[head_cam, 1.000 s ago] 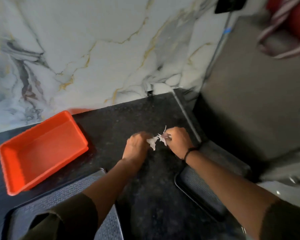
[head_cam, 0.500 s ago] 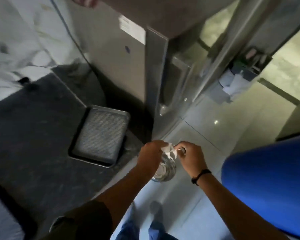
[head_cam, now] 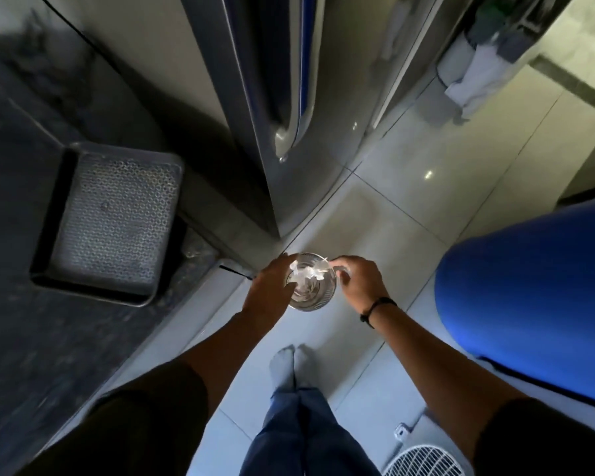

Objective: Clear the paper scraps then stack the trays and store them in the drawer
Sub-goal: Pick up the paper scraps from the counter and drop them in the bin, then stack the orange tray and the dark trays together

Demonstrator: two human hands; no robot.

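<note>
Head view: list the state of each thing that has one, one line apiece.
paper scraps: loose between the hands, over the bin mouth.
metal bin: upright on the floor, open-topped.
grey tray: flat on the dark counter, nothing in it.
left hand: fingers opening over the bin.
right hand: fingers loosely open over the bin's rim.

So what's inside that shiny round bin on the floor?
White paper scraps show over the mouth of the shiny bin, between the left hand and right hand. Its ribbed inner wall shows; the bottom is hidden by the scraps and left fingers.
</note>
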